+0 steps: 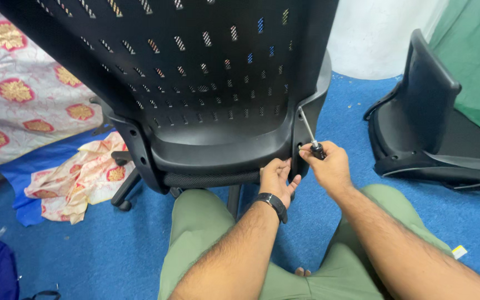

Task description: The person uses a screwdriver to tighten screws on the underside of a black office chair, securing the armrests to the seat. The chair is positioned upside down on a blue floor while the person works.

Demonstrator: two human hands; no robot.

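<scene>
— What's he got in his hands?

— The right hand (329, 166) is closed around the black handle of a screwdriver (310, 135). Its thin metal shaft slants up and to the left, the tip against the right-hand edge of the office chair (206, 128), where the backrest meets the frame.

— And the other one?

— The left hand (276, 179) grips the lower rear edge of the chair's black plastic shell, fingers curled up under it, just beside the right hand. There's a dark wristband (272, 203) on that wrist.

— Where's the chair standing?

— Right in front of him, its back turned to him, perforated backrest rising out of view, wheeled base on the blue carpet (112, 244). He sits on the floor in olive-green trousers (201, 233), knees either side of the chair's column.

— Anything else about?

— A second black chair seat (423, 122) lies tipped on the carpet to the right, well apart. To the left, a crumpled floral cloth (79, 178) and a larger patterned sheet (18, 94) behind it.
</scene>
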